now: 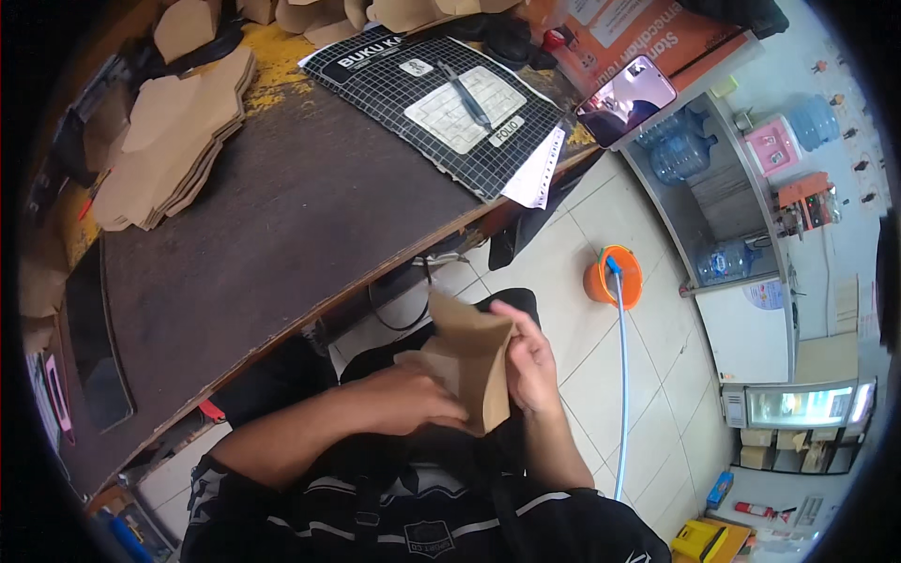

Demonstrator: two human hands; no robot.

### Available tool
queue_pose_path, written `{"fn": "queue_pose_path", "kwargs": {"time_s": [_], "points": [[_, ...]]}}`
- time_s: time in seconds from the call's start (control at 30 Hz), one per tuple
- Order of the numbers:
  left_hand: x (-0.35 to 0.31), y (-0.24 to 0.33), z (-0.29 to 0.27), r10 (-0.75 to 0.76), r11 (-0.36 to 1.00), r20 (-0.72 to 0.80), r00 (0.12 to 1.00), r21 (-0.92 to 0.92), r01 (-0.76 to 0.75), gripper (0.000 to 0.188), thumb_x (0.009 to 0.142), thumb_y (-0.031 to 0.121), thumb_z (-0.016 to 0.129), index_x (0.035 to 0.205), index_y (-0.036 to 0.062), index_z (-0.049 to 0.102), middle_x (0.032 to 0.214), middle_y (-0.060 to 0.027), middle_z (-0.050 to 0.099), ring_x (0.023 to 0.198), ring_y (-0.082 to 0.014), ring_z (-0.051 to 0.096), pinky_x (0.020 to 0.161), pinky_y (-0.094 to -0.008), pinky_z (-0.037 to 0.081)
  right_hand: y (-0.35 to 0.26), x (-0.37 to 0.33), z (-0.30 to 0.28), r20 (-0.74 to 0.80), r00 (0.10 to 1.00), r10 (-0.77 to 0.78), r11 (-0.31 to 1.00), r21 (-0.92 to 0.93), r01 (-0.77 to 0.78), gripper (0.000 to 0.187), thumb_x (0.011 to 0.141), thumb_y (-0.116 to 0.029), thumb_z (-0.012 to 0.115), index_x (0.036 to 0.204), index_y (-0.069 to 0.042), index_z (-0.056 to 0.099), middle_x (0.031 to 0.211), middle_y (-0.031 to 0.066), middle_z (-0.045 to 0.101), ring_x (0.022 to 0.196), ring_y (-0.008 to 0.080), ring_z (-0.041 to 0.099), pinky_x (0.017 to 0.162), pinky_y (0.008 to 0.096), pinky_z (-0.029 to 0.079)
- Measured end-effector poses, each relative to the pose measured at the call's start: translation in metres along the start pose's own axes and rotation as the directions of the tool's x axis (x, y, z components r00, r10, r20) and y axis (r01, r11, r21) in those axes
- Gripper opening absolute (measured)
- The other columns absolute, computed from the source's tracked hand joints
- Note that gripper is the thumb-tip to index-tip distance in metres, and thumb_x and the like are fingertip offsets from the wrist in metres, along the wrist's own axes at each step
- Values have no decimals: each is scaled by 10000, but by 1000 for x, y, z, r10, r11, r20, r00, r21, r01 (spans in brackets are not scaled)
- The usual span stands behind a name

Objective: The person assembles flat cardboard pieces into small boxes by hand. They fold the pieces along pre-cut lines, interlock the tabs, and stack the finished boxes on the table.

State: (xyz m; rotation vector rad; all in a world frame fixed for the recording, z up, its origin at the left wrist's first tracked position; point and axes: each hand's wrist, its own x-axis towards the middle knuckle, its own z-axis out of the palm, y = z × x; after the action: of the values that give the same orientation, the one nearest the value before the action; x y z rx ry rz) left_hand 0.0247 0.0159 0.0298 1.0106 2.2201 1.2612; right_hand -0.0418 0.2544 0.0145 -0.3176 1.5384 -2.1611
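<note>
Over my lap I hold a partly folded brown kraft paper food box [490, 375], its walls raised and one flap sticking up. My right hand [531, 361] grips its right wall, with the thumb side hidden behind the card. From the left, my left hand [413, 396] is closed at the box's near left side, its fingertips partly hidden by the folds. A stack of flat brown box blanks [174, 150] lies on the dark table [282, 206] to my left.
On the table lie a black gridded logbook [375, 94] with a pen [465, 94] on it, a phone [627, 101] at the corner and a dark tablet-like slab [99, 338]. Folded boxes [188, 28] stand at the back. An orange bucket [615, 279] with a blue-handled mop is on the tiled floor.
</note>
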Motion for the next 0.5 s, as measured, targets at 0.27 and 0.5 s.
{"fn": "queue_pose_path", "kwargs": {"time_s": [0.27, 0.5], "points": [[-5, -2, -7, 37, 983, 7, 999, 182, -38, 378, 877, 44, 650, 1182, 243, 750, 1037, -122, 769, 970, -344, 745, 797, -474, 597, 23, -6, -6, 23, 999, 44, 981, 186, -48, 216, 1003, -174, 747, 1101, 15, 712, 1126, 108, 699, 1128, 228, 691, 1028, 382, 532], [-15, -2, -31, -64, 927, 72, 995, -365, 86, 431, 1019, 383, 676, 1356, 116, 655, 1208, -132, 732, 1070, -291, 722, 910, -423, 582, 20, -3, -4, -82, 945, -317, 939, -167, 300, 92, 930, -106, 801, 936, -43, 734, 871, 64, 669, 801, 197, 611, 1003, 475, 538]]}}
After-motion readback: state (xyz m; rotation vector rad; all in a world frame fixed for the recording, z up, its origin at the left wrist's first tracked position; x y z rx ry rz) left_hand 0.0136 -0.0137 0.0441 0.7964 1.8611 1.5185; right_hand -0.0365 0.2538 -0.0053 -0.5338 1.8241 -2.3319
